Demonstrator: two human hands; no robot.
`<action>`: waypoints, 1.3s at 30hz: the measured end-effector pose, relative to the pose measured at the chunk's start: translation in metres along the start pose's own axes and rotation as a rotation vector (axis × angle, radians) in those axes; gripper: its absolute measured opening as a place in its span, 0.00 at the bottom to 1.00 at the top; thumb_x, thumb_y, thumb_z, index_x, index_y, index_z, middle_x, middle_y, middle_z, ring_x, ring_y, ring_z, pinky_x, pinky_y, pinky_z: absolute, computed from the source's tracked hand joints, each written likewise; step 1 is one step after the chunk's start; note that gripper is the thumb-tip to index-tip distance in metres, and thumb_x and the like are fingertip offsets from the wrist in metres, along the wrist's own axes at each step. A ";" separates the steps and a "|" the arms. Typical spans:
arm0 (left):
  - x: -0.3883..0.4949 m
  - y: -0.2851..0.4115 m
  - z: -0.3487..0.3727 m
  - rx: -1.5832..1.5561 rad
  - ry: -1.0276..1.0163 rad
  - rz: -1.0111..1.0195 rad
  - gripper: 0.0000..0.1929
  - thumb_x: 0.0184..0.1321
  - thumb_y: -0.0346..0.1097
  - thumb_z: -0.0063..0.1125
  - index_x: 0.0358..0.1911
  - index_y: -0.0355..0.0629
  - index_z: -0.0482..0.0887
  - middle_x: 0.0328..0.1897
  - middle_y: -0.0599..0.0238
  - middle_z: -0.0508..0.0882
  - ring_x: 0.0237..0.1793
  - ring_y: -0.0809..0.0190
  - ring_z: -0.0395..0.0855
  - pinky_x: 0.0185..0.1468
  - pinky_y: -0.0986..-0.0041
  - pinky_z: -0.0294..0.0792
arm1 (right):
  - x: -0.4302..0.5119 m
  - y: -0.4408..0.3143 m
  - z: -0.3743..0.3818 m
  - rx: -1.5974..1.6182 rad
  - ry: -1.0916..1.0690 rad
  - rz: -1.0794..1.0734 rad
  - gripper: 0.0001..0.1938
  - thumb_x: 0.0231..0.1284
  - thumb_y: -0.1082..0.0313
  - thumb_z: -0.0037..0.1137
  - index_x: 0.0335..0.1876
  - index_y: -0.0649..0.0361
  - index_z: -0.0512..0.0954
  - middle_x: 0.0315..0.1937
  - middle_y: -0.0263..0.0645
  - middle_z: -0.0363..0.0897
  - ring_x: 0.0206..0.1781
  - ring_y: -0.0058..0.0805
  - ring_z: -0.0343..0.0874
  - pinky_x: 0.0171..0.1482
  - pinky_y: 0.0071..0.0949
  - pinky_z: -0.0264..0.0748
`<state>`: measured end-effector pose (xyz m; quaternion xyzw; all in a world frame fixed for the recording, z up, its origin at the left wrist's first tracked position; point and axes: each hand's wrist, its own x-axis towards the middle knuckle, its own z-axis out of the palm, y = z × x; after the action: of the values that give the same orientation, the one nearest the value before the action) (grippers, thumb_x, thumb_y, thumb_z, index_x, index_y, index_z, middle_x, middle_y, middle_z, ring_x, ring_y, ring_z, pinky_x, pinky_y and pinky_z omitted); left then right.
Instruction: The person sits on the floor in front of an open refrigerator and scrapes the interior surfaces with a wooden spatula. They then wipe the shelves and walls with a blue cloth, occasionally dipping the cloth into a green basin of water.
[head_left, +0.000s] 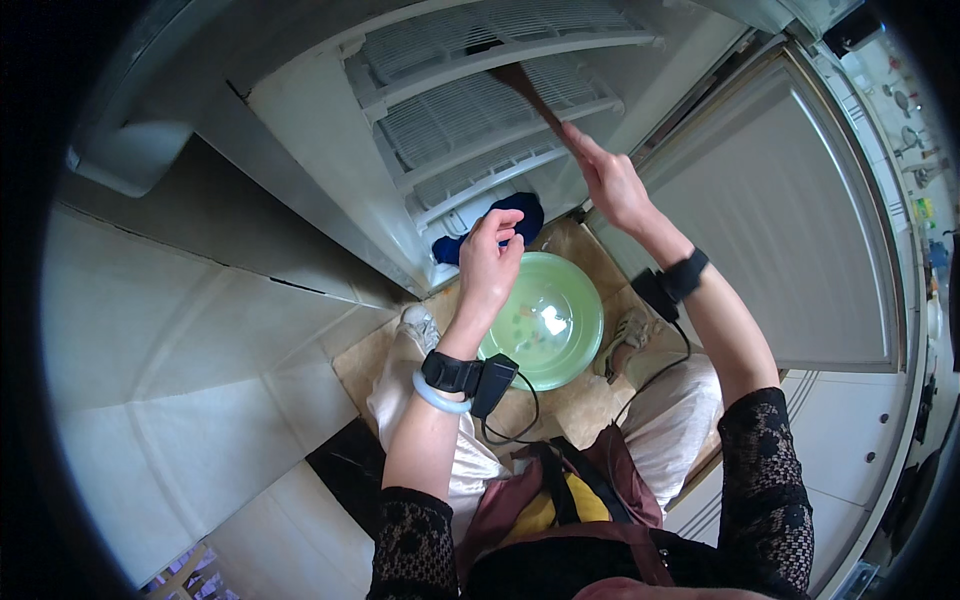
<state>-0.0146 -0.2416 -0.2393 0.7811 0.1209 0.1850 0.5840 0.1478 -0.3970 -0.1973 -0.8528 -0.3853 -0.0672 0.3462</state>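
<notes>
My right hand (616, 184) grips the handle of a wooden spatula (529, 91), whose far end reaches in among the white wire shelves (480, 105) of an open freezer compartment. My left hand (491, 259) hangs with bent fingers above the near edge of the compartment and holds nothing that I can see. Just beyond it a dark blue cloth (521, 214) lies bunched at the compartment's bottom. A light green plastic basin (551, 322) with clear liquid stands on the floor between my feet, partly behind my left hand. The spatula's tip is hard to make out.
An opened freezer door (780, 225) stands at the right, beside white cabinet fronts (840, 442). A pale tiled wall (187, 322) runs along the left. My shoes flank the basin on brown floor tiles (577, 416). Black cables hang from the devices on both wrists.
</notes>
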 end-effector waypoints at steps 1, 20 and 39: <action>0.000 0.000 0.000 -0.007 -0.001 0.006 0.14 0.61 0.25 0.56 0.52 0.38 0.80 0.51 0.58 0.86 0.50 0.60 0.85 0.52 0.71 0.76 | -0.008 -0.003 -0.007 0.020 0.014 -0.044 0.27 0.64 0.77 0.47 0.69 0.50 0.68 0.42 0.60 0.79 0.41 0.57 0.81 0.46 0.43 0.78; 0.002 -0.004 0.002 -0.009 -0.007 0.026 0.14 0.61 0.24 0.56 0.51 0.37 0.80 0.49 0.58 0.87 0.50 0.62 0.85 0.53 0.72 0.76 | -0.005 -0.021 -0.059 0.606 -0.059 0.336 0.23 0.71 0.75 0.45 0.70 0.55 0.70 0.29 0.25 0.70 0.27 0.13 0.62 0.31 0.17 0.65; -0.004 -0.003 -0.010 0.167 0.163 0.156 0.10 0.63 0.23 0.53 0.46 0.36 0.82 0.44 0.59 0.85 0.44 0.62 0.85 0.48 0.75 0.75 | -0.155 -0.012 -0.082 1.028 -0.147 0.676 0.11 0.68 0.57 0.58 0.39 0.56 0.73 0.16 0.21 0.61 0.14 0.08 0.54 0.16 0.14 0.47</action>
<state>-0.0226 -0.2334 -0.2400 0.8164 0.1220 0.2819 0.4890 0.0440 -0.5390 -0.1887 -0.6542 -0.0998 0.2992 0.6874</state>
